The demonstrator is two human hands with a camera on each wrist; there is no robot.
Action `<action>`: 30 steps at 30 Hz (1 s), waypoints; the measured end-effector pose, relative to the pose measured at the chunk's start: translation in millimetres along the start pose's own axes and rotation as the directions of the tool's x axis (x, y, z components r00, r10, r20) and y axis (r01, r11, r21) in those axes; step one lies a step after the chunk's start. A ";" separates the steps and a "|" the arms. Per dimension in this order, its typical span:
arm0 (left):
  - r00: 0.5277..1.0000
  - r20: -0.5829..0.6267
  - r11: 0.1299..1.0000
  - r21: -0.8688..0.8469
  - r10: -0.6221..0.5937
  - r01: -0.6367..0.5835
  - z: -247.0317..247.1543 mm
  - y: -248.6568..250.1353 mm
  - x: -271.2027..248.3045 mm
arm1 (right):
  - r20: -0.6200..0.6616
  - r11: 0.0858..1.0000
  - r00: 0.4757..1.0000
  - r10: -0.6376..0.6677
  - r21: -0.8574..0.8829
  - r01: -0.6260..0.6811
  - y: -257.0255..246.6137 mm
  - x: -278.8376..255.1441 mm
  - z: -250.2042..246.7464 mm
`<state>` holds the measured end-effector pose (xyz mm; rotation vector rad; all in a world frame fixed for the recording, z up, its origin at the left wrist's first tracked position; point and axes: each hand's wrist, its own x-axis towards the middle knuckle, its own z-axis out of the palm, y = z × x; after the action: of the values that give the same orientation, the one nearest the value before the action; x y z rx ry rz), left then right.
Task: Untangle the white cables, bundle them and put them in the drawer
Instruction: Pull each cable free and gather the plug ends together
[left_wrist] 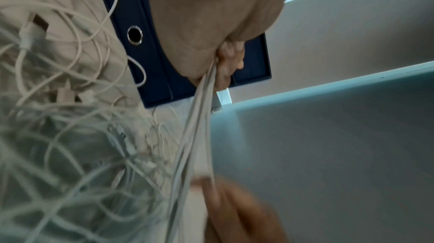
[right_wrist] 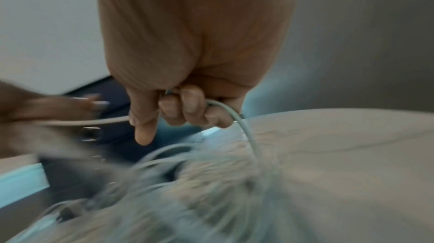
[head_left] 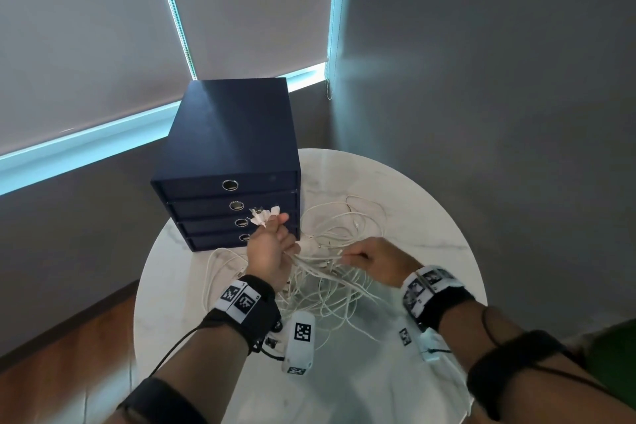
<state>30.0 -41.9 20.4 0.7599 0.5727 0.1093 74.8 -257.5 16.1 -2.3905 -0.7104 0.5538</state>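
Note:
A tangle of white cables (head_left: 330,272) lies on the round white table (head_left: 430,217), in front of a dark blue drawer unit (head_left: 227,162) whose drawers are all closed. My left hand (head_left: 272,244) grips a bunch of cable ends, with plugs (head_left: 263,215) sticking out above the fist before the drawer fronts. In the left wrist view the gripped strands (left_wrist: 199,109) run taut down from the fist. My right hand (head_left: 371,256), to the right over the tangle, holds one white cable (right_wrist: 244,126) in its curled fingers (right_wrist: 192,106).
A dark grey wall stands close behind and right of the table. Window blinds hang at the back left. Wooden floor (head_left: 69,354) shows below the table's left edge. White wrist camera units (head_left: 299,341) hang under both wrists over the table's near part.

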 end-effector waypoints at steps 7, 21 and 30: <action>0.994 -0.012 0.988 0.105 0.113 -0.111 -10.7 17.1 2.7 | -0.436 0.944 0.843 0.315 0.050 -0.327 78.1 -26.3 -121.2; 0.994 0.017 0.988 0.107 0.108 -0.109 -4.0 9.3 0.2 | -0.321 0.575 0.618 0.717 -0.229 -0.786 169.3 -110.8 -159.6; 0.972 0.231 0.992 0.102 0.044 -0.069 51.4 -8.3 -18.1 | 0.115 0.951 0.980 0.161 0.249 -0.185 -10.6 -20.9 -71.3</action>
<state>40.9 -85.1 52.8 0.8821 0.3399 0.0423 92.3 -291.7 80.5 -2.2034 -0.4369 0.7863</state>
